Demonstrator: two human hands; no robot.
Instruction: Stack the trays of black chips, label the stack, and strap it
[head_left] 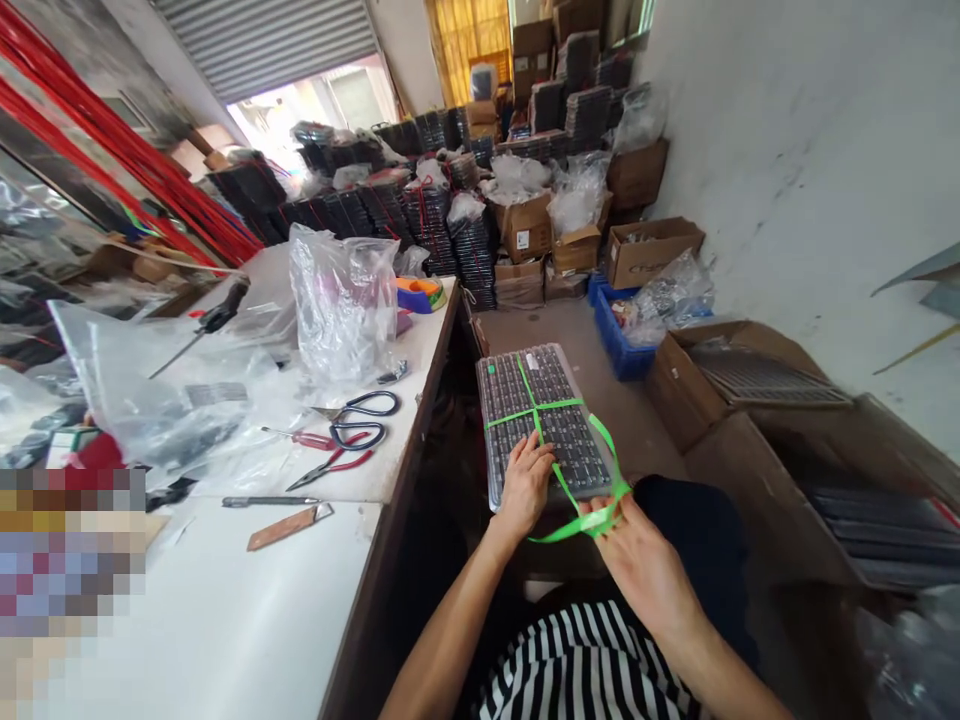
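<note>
A stack of laptop keyboards (577, 440) in clear plastic lies in front of me, bound crosswise with a green strap (559, 405). My left hand (525, 485) rests on its near part, fingers stretched over the keys beside the strap. Close to the stack's near right corner, my right hand (637, 560) is closed on the loose green strap, which loops up and trails to the left from the fingers. What supports the stack from below is hidden.
On the white table (300, 610) at left lie scissors (364, 420), pliers (330, 468), a screwdriver (300, 438), a box cutter (289, 525) and plastic bags (341, 300). Open cartons (750, 360) and a blue crate (626, 335) stand at right. Bundled stacks (427, 220) fill the back.
</note>
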